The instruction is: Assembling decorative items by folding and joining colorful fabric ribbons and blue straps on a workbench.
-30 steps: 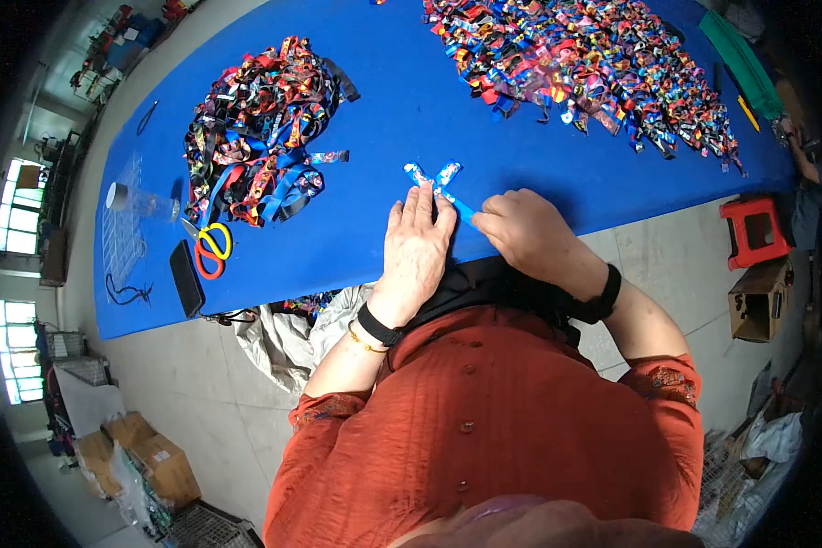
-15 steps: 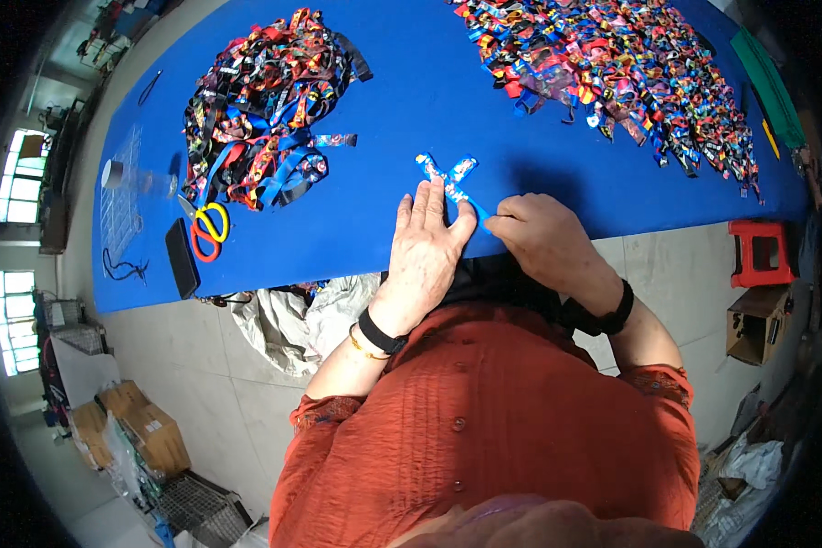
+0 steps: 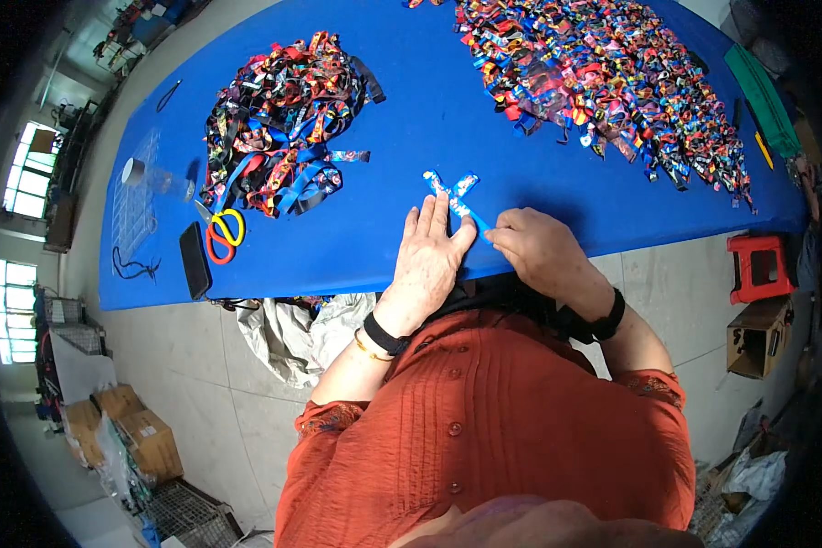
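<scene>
A blue printed ribbon (image 3: 467, 185) lies crossed on the blue tabletop, its two short ends pointing away from me in a V. My left hand (image 3: 426, 260) rests flat on it, fingers stretched out and thumb apart, pressing it to the cloth and covering part of the crossing. One tail of the ribbon runs toward the right, where my right hand (image 3: 543, 245) pinches it between thumb and curled fingers near the table's front edge. How the ribbon passes beneath my left fingers is hidden.
A tangled heap of printed straps (image 3: 279, 119) sits at the left. Many small folded ribbon pieces (image 3: 603, 82) cover the far right. Scissors (image 3: 224, 236), a black phone (image 3: 194, 260) and a clear bottle (image 3: 160, 181) lie left. A red stool (image 3: 760, 267) stands right.
The whole view has shifted slightly, so the table and heaps appear a little lower. Both hands keep the same hold on the ribbon.
</scene>
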Available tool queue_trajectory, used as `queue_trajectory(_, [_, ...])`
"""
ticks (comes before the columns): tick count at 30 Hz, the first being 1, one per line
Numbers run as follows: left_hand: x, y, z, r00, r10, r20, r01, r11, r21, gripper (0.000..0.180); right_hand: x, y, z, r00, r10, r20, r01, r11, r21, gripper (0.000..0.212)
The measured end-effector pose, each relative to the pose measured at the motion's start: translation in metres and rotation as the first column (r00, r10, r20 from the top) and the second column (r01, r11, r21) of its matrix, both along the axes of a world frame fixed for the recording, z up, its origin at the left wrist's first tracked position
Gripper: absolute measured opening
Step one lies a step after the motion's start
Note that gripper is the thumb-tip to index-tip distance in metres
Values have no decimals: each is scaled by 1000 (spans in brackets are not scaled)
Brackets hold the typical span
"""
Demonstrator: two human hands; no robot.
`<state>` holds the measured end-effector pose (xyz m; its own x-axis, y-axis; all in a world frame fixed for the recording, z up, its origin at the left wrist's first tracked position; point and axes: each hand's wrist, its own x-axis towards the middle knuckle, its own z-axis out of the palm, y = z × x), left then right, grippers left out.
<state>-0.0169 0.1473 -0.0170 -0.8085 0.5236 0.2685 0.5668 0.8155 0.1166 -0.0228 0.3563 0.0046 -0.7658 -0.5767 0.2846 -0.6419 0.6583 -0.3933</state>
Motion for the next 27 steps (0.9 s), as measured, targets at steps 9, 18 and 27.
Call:
queue_trajectory(9, [1,1,-1,999,17,47,-15,999,-49,45,-2,2,2,1000,26,16,-26,999,21,12])
queue_trajectory(18, [2,6,3,994,33,108,-26,997,-68,48,-2,1,8,997,-6,80,5,1000,9,11])
queue_trajectory(27, [6,5,5,994,29,110,-19,996,-90,47,0,2,9,994,26,107,-34,997,73,23])
